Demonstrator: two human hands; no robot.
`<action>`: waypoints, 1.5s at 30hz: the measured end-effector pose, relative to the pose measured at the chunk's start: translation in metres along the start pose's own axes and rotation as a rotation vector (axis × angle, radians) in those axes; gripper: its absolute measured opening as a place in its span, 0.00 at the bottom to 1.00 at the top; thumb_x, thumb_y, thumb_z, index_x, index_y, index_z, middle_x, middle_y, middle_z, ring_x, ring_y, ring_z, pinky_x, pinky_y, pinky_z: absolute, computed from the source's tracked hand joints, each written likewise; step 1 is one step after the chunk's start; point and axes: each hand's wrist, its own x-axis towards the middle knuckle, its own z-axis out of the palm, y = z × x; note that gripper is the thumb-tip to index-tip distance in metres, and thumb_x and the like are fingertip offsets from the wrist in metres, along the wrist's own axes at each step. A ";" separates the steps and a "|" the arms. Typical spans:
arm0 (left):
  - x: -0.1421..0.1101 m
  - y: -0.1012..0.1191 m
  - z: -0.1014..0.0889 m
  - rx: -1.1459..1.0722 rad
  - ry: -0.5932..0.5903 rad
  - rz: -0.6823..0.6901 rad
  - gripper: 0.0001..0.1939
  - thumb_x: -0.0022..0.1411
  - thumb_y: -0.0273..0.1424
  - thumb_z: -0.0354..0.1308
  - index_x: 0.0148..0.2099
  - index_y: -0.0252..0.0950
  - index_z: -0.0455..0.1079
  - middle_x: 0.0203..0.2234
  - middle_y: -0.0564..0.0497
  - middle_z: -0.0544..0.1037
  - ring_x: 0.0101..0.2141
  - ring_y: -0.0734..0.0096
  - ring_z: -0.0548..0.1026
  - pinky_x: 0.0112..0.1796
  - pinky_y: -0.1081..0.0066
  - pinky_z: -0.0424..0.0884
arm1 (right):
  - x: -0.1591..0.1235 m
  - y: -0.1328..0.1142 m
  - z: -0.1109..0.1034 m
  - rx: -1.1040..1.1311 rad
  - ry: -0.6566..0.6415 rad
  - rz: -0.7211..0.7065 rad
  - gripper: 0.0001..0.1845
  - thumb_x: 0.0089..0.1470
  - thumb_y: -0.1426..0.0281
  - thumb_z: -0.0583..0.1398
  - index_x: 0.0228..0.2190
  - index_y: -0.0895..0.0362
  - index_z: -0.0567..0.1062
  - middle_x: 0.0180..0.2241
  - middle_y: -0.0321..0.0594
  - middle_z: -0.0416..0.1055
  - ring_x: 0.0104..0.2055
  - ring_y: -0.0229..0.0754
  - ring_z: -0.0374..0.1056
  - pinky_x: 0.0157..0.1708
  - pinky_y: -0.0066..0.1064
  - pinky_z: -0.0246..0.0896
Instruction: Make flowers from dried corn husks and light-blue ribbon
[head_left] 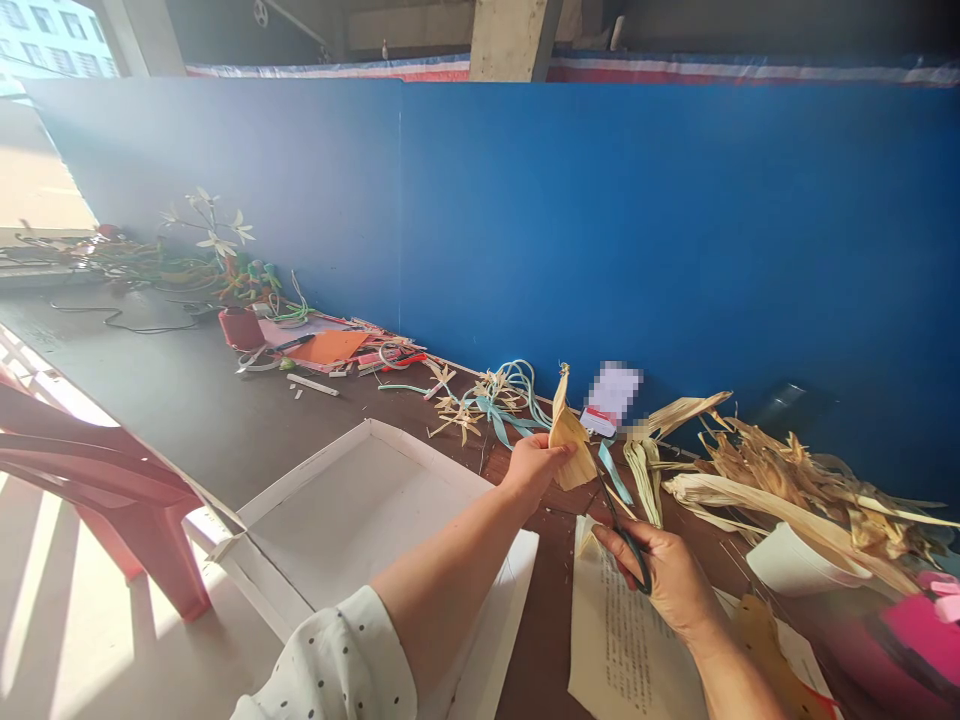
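Observation:
My left hand point(537, 468) is closed on a piece of pale yellow dried corn husk point(570, 440), pinched between thumb and fingers and held up over the table. In my right hand point(670, 572) is a pair of dark-handled scissors point(626, 535), its blades pointing up and left toward the husk's lower right edge. Whether the blades touch the husk, I cannot tell. Under the right hand lies a printed sheet of paper point(622, 640), with a small pale scrap point(589, 548) by the fingertips.
A shallow white cardboard tray point(300, 470) stands left of my arm. More dried husks point(787, 470) and a white cup point(802, 560) lie right. Husk flowers point(457, 410), blue cords and coloured paper point(330, 347) line the blue partition point(600, 220). A red chair point(142, 500) stands left.

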 end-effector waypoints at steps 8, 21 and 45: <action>-0.006 0.006 0.004 0.004 -0.081 -0.006 0.15 0.43 0.30 0.66 0.36 0.31 0.71 0.28 0.49 0.74 0.25 0.75 0.70 0.28 0.74 0.65 | 0.001 0.003 -0.001 0.047 -0.025 0.000 0.20 0.44 0.53 0.63 0.25 0.58 0.76 0.13 0.29 0.60 0.18 0.35 0.55 0.21 0.27 0.50; -0.009 0.004 0.004 0.102 -0.125 -0.021 0.18 0.42 0.30 0.67 0.38 0.32 0.71 0.29 0.50 0.74 0.27 0.74 0.70 0.31 0.72 0.67 | 0.001 0.003 -0.003 0.067 -0.036 -0.020 0.18 0.46 0.54 0.62 0.26 0.57 0.76 0.13 0.30 0.61 0.18 0.34 0.55 0.21 0.27 0.50; -0.008 0.005 0.004 0.133 -0.183 -0.016 0.16 0.43 0.31 0.66 0.37 0.32 0.71 0.29 0.50 0.74 0.26 0.74 0.70 0.31 0.72 0.68 | 0.005 0.013 -0.007 0.044 -0.078 -0.036 0.19 0.49 0.55 0.61 0.37 0.56 0.78 0.14 0.28 0.58 0.19 0.36 0.53 0.21 0.27 0.48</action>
